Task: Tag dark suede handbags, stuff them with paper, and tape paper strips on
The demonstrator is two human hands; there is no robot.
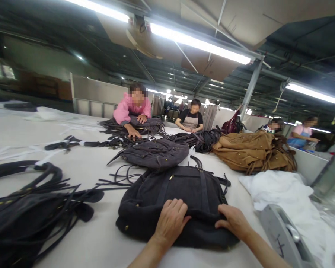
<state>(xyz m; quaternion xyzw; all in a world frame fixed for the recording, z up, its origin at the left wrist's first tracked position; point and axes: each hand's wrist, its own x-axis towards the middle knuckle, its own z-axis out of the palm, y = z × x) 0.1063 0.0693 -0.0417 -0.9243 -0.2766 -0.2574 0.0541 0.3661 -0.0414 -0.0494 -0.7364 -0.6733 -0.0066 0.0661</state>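
Dark suede bag (178, 193) lies on the bench (100, 242) under our left hand (171, 221) and right hand (234, 221), both spread flat; loose fringe straps (120, 178) could snag, we judge.

A dark grey suede bag (181, 201) with small brass studs and flat straps lies flat on the white desk (100, 242), its near edge toward the person. The left hand (171, 221) rests palm down on its near side, fingers spread over the soft material. The right hand (234, 221) presses on its right near corner, close to a vertical strap.
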